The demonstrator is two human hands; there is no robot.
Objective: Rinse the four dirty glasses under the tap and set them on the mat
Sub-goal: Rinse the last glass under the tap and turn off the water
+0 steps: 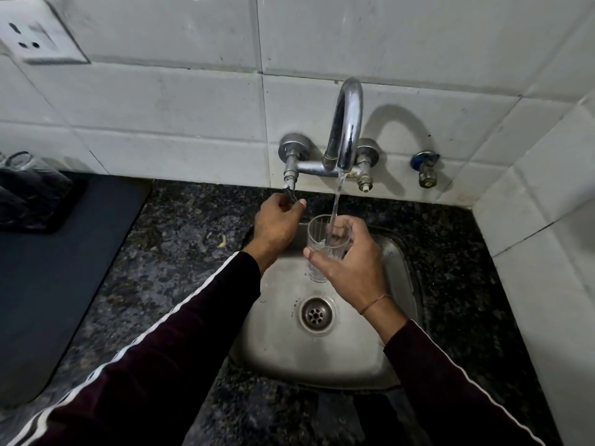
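My right hand [351, 262] grips a clear ribbed glass [322, 239] upright over the steel sink [277, 342]. Water runs from the chrome tap [347, 123] straight into the glass. My left hand [277, 223] pinches the tap's left lever handle [291, 191] just left of the stream. At the far left, more clear glasses [19, 162] stand on a dark tray; their number is hard to tell. A dark blue-grey mat [58, 268] lies on the counter left of the sink.
The sink has a round drain [316, 315]. Dark speckled granite counter [180, 252] surrounds the sink. White tiled walls stand behind and at the right. A small blue-handled valve [426, 170] sticks out right of the tap. A wall socket [35, 37] sits top left.
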